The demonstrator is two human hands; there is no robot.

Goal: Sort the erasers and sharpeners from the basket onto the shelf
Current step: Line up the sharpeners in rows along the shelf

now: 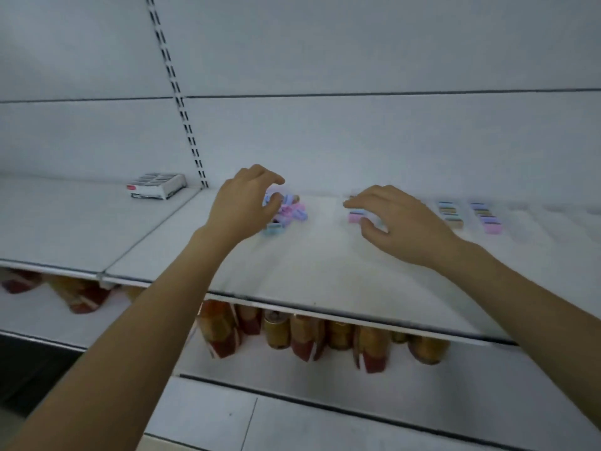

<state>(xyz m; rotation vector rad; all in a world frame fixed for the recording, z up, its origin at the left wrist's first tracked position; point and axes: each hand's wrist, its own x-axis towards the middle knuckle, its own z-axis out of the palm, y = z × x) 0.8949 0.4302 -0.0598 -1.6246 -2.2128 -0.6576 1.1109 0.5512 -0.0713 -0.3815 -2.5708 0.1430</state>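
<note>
On the white shelf (325, 271) lies a loose heap of small pastel sharpeners (292, 211), pink and blue. My left hand (244, 203) hovers over the heap's left side with curled fingers, the thumb touching a blue piece; whether it grips one is unclear. My right hand (396, 219) is spread over a pink and blue eraser (355, 216), fingers relaxed just above it. Further right, two neat columns of erasers (450, 214) (486, 218) lie in rows. The basket is out of sight.
A white box (156, 187) with a red label sits on the neighbouring shelf section at the left. A slotted upright (182, 102) runs up the back panel. Cans and red-orange packets (292, 333) fill the shelf below.
</note>
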